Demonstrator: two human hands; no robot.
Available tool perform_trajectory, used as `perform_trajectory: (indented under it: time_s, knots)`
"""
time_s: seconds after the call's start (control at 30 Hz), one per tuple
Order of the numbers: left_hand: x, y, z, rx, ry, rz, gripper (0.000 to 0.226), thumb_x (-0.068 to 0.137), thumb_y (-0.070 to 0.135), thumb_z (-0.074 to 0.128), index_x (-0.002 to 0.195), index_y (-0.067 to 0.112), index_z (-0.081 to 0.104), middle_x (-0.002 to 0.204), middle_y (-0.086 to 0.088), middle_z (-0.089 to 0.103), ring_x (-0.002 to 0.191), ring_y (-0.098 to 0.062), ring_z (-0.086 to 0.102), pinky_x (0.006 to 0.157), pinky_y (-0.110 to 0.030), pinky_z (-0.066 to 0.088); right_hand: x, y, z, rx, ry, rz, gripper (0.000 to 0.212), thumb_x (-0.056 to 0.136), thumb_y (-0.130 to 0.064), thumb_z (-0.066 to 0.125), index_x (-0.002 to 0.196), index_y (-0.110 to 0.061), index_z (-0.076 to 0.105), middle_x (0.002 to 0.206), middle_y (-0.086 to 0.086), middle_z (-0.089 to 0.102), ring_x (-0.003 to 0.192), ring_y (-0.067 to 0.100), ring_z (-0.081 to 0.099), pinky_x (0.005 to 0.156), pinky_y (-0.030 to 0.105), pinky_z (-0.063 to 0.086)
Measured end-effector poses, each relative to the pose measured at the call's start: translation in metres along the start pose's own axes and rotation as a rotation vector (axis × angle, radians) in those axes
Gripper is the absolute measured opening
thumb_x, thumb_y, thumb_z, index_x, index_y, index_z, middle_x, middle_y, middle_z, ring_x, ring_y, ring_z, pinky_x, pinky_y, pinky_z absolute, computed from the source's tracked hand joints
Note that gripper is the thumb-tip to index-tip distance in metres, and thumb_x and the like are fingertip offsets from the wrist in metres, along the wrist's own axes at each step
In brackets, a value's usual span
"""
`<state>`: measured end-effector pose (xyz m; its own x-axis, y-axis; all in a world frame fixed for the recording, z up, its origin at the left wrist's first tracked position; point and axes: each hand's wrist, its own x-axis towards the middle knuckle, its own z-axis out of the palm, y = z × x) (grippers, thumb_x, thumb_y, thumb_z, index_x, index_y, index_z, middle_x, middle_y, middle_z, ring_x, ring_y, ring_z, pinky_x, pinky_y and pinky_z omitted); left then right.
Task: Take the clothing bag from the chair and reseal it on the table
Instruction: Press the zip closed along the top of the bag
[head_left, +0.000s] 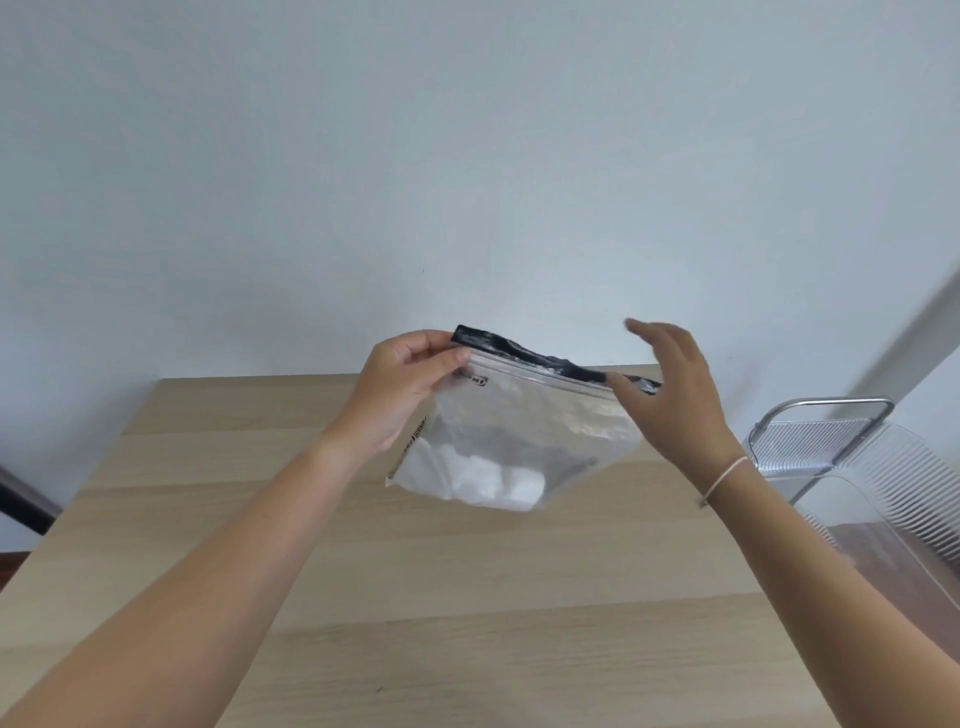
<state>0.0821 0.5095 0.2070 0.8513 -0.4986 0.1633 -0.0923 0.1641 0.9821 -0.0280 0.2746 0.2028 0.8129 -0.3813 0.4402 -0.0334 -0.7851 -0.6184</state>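
Observation:
A clear plastic clothing bag (524, 431) with a black strip along its top hangs in the air above the light wooden table (363, 597). White and dark fabric shows through it at the bottom. My left hand (405, 389) pinches the bag's top left corner between thumb and fingers. At the bag's top right end is my right hand (670, 395), its thumb touching the seal line and its fingers spread apart and raised. The bag tilts, with its right end lower.
A transparent ribbed chair (883, 467) with a metal frame stands to the right of the table. A pale wall rises behind the table's far edge. A dark object shows at the far left edge of the view.

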Motion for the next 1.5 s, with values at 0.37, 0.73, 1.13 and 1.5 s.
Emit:
perform_trajectory:
  time_s: [0.37,0.73,1.13,1.5]
  knots:
    - [0.004,0.024,0.026,0.142,0.000,0.084,0.012,0.080,0.011,0.069,0.071,0.017,0.071,0.061,0.002,0.068,0.061,-0.009,0.064,0.062,-0.019,0.053,0.015,-0.061,0.011,0.304,-0.360,0.063,0.008,0.079,-0.024,0.066,0.076,-0.017,0.066,0.066,0.002,0.062,0.057,0.011,0.050,0.051,0.016,0.037]
    - [-0.001,0.030,0.029,0.210,-0.065,0.026,0.007,0.081,0.005,0.065,0.084,0.007,0.071,0.072,-0.005,0.068,0.065,-0.008,0.063,0.067,-0.019,0.055,0.013,-0.060,0.006,0.462,-0.425,0.124,0.008,0.081,-0.018,0.065,0.079,-0.011,0.067,0.068,0.000,0.062,0.057,0.007,0.051,0.059,0.016,0.041]
    - [0.001,0.023,0.030,0.256,-0.069,0.037,0.008,0.077,0.015,0.071,0.072,0.021,0.072,0.066,0.006,0.070,0.065,-0.010,0.063,0.063,-0.021,0.054,0.008,-0.051,0.006,0.463,-0.503,0.131,0.011,0.078,-0.009,0.068,0.071,-0.018,0.065,0.056,-0.013,0.057,0.057,0.011,0.047,0.051,0.009,0.038]
    - [-0.001,0.019,0.030,0.267,-0.124,0.040,0.015,0.077,0.006,0.070,0.080,0.022,0.071,0.072,0.013,0.072,0.066,-0.002,0.062,0.061,-0.015,0.050,0.009,-0.050,0.009,0.438,-0.518,0.113,0.017,0.080,-0.010,0.066,0.069,-0.023,0.063,0.053,-0.018,0.056,0.049,-0.001,0.045,0.052,0.009,0.037]
